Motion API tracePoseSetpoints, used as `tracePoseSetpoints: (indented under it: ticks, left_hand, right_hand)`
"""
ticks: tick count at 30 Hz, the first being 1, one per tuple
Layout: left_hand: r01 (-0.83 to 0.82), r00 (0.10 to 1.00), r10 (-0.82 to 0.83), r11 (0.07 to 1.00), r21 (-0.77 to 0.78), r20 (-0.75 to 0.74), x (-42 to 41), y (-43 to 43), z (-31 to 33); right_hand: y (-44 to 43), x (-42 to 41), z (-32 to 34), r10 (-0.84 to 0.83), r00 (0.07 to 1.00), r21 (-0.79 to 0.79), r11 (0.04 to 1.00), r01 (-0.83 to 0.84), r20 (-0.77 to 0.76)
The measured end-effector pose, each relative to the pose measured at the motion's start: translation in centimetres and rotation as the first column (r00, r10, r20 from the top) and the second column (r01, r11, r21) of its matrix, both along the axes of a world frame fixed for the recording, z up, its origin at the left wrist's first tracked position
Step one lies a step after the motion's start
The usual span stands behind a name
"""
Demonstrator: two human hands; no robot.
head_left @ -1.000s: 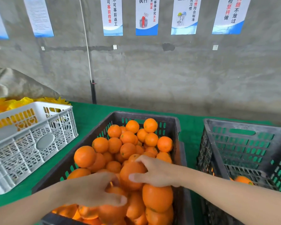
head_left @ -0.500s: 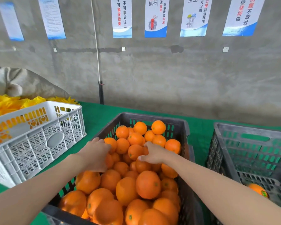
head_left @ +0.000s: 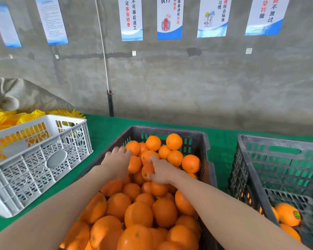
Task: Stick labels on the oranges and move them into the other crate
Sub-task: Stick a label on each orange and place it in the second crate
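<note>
We logged the right hand (head_left: 163, 172) curled round an orange (head_left: 147, 170) mid-pile in the full crate (head_left: 170, 130). The left hand (head_left: 118, 159) lay flat, fingers straightish, on fruit (head_left: 133, 147) at 10 o'clock. We judged the orange firm, light and slightly slick, so wrap its widest part. The other crate (head_left: 278, 139) sat at 3 o'clock.

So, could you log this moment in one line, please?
right hand: pinches orange | left hand: touches oranges | right crate: labelled orange

The green-covered desk (head_left: 222, 141) carries three crates in a row: a white crate (head_left: 34, 159) toward its left edge, a dark crate (head_left: 170, 129) heaped with oranges (head_left: 139, 215) mid-desk, and a second dark crate (head_left: 278, 141) at its right.
</note>
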State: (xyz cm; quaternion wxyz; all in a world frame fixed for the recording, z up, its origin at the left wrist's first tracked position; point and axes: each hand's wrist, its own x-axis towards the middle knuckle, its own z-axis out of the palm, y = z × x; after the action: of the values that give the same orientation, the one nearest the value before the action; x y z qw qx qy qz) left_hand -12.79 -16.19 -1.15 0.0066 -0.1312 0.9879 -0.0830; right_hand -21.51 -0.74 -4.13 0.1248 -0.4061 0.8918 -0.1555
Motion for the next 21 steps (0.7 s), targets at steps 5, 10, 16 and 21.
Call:
tracePoseSetpoints:
  ticks: [5,10,16,21]
  left_hand:
    - [0.005,1.000,0.000,0.981,-0.196,0.028,-0.5,-1.2,-3.0]
    - [-0.080,0.996,0.087,0.957,-0.279,0.013,-2.5,-1.1,-3.5]
    - [-0.032,0.999,0.025,0.959,-0.283,-0.027,-3.4,-2.1,-2.9]
    - [0.077,0.996,-0.081,0.992,-0.096,-0.042,-0.9,-1.2,0.9]
  right_hand:
    - [3.4,1.4,4.8,0.231,0.968,-0.124,0.968,-0.218,0.097]
    - [6.9,2.2,8.4,0.262,0.811,0.096,0.927,-0.361,0.523]
    - [4.9,-2.9,5.1,-0.136,0.984,-0.125,0.981,0.150,0.112]
    - [2.5,-9.2,2.0,-0.345,0.938,0.045,0.937,0.346,-0.029]
